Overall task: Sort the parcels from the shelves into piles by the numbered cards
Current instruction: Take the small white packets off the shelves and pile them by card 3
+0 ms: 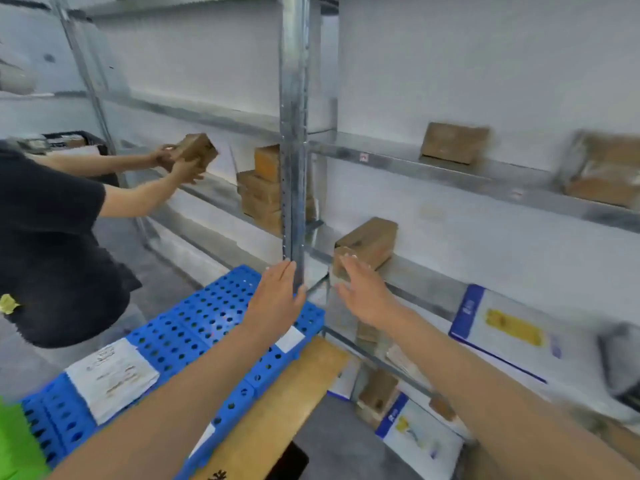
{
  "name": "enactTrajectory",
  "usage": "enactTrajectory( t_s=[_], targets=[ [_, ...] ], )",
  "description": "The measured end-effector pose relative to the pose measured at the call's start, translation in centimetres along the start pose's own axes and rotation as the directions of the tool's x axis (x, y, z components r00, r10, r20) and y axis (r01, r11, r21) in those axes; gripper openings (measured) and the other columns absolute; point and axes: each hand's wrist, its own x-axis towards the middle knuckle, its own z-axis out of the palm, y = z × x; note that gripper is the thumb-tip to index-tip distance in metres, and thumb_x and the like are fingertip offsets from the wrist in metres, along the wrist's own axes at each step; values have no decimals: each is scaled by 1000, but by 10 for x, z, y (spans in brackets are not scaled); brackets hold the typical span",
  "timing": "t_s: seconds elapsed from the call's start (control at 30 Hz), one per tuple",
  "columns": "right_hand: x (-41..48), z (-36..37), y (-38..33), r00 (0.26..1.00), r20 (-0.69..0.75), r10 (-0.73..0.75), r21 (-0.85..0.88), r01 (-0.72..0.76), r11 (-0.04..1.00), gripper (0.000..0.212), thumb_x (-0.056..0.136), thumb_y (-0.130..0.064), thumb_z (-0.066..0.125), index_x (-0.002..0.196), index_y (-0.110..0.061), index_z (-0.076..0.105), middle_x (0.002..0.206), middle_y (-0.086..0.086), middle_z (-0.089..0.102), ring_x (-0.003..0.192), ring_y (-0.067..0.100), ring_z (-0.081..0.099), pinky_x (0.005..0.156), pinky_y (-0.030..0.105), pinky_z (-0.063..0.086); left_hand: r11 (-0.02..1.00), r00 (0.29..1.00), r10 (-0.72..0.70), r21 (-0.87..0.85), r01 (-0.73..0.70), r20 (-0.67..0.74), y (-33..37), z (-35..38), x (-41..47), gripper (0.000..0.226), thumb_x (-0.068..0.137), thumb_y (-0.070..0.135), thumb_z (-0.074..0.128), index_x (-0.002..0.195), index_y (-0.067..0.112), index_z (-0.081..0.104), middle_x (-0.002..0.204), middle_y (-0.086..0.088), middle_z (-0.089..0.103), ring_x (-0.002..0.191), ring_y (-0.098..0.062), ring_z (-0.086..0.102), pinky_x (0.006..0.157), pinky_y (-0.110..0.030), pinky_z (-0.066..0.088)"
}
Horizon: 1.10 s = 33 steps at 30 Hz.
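Both hands, left hand and right hand, are held flat-fingered, gripping nothing, spread to flank the brown parcel for lifting

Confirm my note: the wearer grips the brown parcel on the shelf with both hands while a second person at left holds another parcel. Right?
Not gripping: the head view shows the left hand and right hand open, fingers straight, only reaching toward the brown parcel on the shelf. The second person at left does hold another parcel.

A parcel storeroom: steel shelving holding cardboard parcels.
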Motion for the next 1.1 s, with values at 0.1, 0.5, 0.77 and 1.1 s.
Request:
enactTrajectory(
  t_s=[0.1,0.5,0.77,1.1],
  targets=[
    [-64,-46,51,990,-65,126,-12,-127,992,59,100,-27,46,152,-11,22,158,8,23,145,26,24,117,35,22,991,991,129,-39,-127,46,74,25,-8,52,100,23,45,145,2,31,154,-14,28,143,-28,24,118,-37,21],
    [-294,-181,184,828,-326,457,-89,-508,857,57,102,-25,40,152,-8,18,160,7,17,148,19,12,120,31,11,810,798,586,-130,-572,137,321,108,-62,54,101,26,41,147,0,27,154,-13,29,142,-24,24,117,-28,14],
    [-413,-233,210,668,-453,590,-75,-688,721,56,101,-21,41,152,-9,20,159,7,20,147,20,15,119,31,12,634,621,772,-246,-733,140,443,140,-122,46,100,25,43,141,4,37,146,-11,38,136,-23,32,113,-29,21],
    [-496,-282,220,506,-582,637,-23,-793,609,54,100,-23,43,149,-8,25,156,9,27,144,23,24,117,34,17,424,400,906,-294,-857,138,538,155,-172,53,101,27,41,147,5,28,154,-8,29,143,-21,22,118,-29,10]
  ],
)
